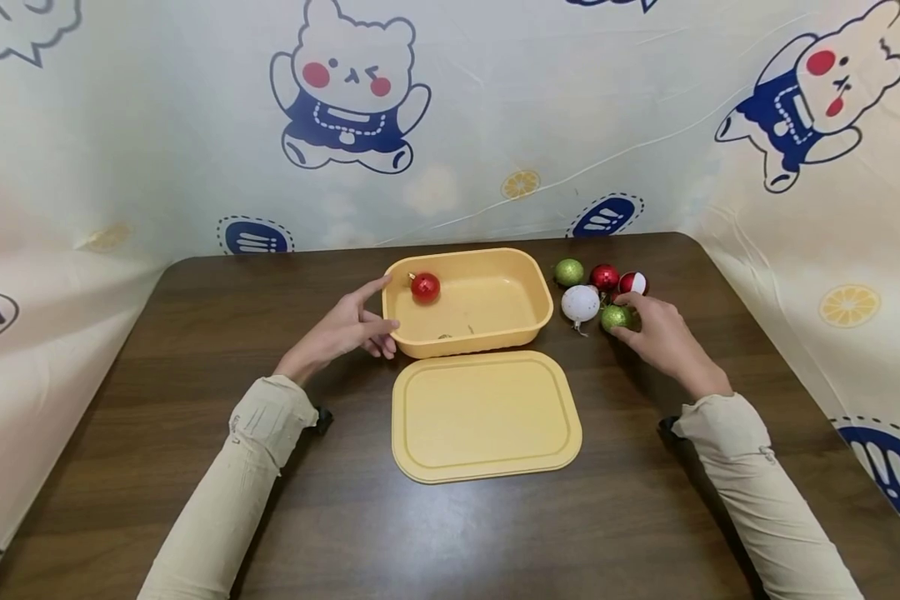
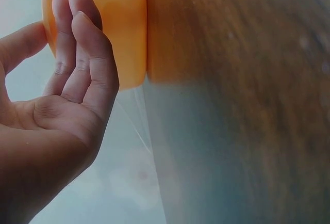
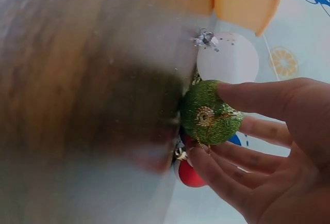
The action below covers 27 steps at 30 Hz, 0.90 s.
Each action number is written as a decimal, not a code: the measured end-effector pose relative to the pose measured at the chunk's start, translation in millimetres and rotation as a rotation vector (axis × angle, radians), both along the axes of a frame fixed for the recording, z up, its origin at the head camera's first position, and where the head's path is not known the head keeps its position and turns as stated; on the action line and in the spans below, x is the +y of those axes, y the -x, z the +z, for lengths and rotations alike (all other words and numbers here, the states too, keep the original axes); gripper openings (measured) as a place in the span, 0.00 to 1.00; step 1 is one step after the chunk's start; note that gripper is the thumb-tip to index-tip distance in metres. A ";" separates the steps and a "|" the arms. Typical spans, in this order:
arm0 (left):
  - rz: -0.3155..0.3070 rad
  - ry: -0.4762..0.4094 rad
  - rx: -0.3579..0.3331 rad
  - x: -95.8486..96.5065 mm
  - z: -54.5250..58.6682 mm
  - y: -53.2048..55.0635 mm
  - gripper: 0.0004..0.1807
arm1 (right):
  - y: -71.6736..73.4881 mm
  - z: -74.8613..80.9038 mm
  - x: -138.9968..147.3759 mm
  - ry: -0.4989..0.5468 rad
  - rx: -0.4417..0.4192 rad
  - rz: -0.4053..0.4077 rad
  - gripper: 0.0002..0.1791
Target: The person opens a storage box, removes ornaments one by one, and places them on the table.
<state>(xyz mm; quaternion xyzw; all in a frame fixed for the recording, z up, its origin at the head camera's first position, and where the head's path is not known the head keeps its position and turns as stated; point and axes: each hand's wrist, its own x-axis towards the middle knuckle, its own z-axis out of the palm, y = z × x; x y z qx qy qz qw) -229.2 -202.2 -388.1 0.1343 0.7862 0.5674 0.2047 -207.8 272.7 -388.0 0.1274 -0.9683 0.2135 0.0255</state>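
Observation:
My right hand (image 1: pixel 663 337) pinches a glittery green Christmas bauble (image 3: pixel 212 113) between thumb and fingers, low at the tabletop. Close around it lie a white bauble (image 1: pixel 581 303), a second green bauble (image 1: pixel 569 272), a shiny red bauble (image 1: pixel 604 277) and a red-and-white bauble (image 1: pixel 633 283). My left hand (image 1: pixel 341 325) touches the left end of a yellow plastic box (image 1: pixel 480 342), index finger and thumb spread along its rim, the other fingers loosely bent outside the wall. One red bauble (image 1: pixel 425 287) with a gold cap sits inside the box, towards its left end.
In front of the box lies a flat yellow lid (image 1: pixel 487 417) with rounded corners. Both rest on a dark wooden table (image 1: pixel 450 542). A pale printed cloth (image 1: pixel 480 125) hangs behind and beside the table.

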 end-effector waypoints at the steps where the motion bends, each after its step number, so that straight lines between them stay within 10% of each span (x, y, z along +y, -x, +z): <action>1: 0.000 0.001 -0.001 -0.1 -0.2 -0.2 0.45 | 0.5 -1.2 -0.1 0.006 0.004 -0.003 0.23; 27: 0.003 0.012 -0.006 -1.8 -1.3 0.4 0.45 | -8.8 13.6 -8.6 -0.072 -0.018 -0.010 0.27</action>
